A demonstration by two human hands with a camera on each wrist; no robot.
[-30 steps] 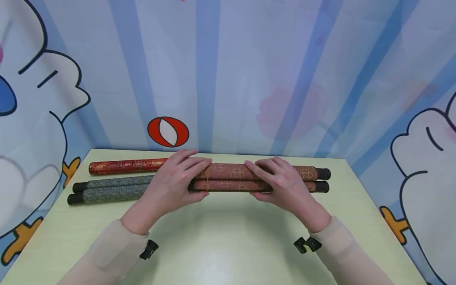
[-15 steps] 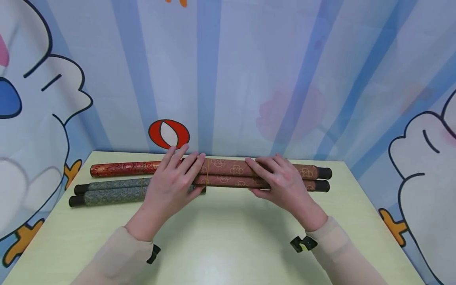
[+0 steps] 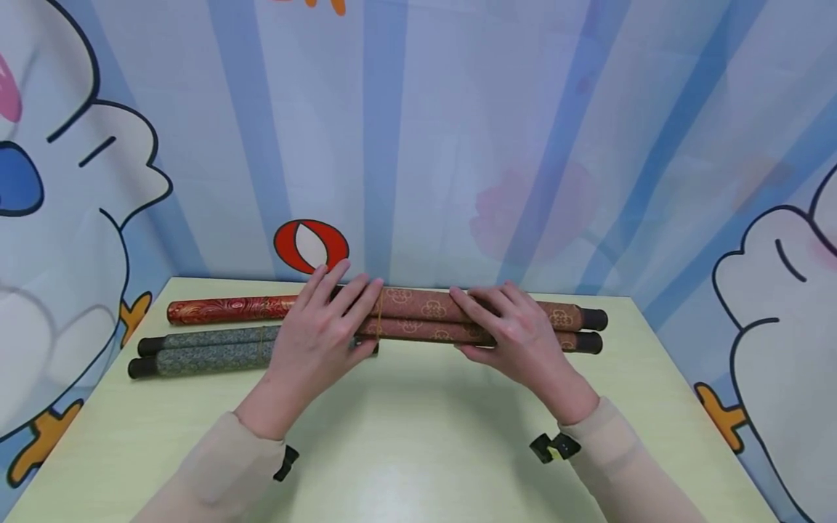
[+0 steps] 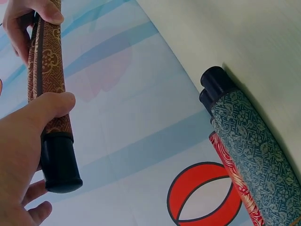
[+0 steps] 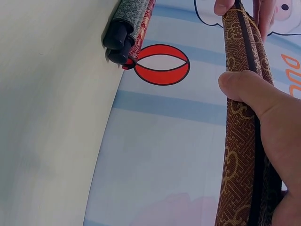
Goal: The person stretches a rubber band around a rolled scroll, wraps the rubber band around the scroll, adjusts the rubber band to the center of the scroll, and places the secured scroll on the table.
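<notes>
A reddish-brown hanging scroll with gold flower patterns (image 3: 425, 303), rolled from both ends into two parallel rolls, is raised above the table. My left hand (image 3: 317, 330) grips it near its left end, with the thumb over one side in the left wrist view, where a black end knob (image 4: 61, 162) sticks out. My right hand (image 3: 516, 330) holds the scroll right of its middle, its thumb pressed along the roll in the right wrist view. A thin cord (image 3: 380, 314) circles the scroll between my hands. A blue-green patterned scroll (image 3: 216, 356) lies on the table, partly behind my left hand.
Behind the blue-green scroll lies a red and gold roll (image 3: 229, 311), its right part hidden. The pale table (image 3: 418, 436) ends at a blue striped cloth backdrop (image 3: 418, 145) with cartoon figures.
My left hand has shifted slightly left along the scroll and its fingers have spread. The scroll's left part has risen a little. The right hand keeps its hold; the head view tilts slightly.
</notes>
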